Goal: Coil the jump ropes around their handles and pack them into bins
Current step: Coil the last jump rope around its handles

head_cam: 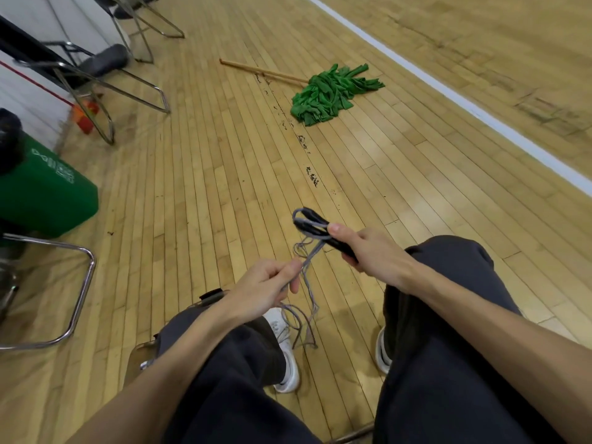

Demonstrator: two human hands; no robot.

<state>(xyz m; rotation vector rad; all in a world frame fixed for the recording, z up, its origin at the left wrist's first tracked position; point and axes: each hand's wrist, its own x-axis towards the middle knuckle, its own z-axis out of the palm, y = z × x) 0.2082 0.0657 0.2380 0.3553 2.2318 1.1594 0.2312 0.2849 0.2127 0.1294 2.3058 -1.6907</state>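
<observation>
The black handles (315, 226) sit together in our right hand (368, 254), which is curled round them above our right knee, a few grey turns already round their far end. From there the jump rope (309, 256) runs down to our left hand (262, 286), which pinches it; the slack hangs to the floor (224, 174) between our shoes. A green bin (48, 193) stands to the left, and a mop (330, 91) lies ahead.

The right hand (371, 254) grips the black handles (315, 224), with grey rope (304, 302) looped round their far end. The fingers (293, 267) of the left hand (262, 288) pinch the rope just below, and slack hangs under them to the floor (208, 187). A green mop (330, 94) lies well beyond the fingers.
</observation>
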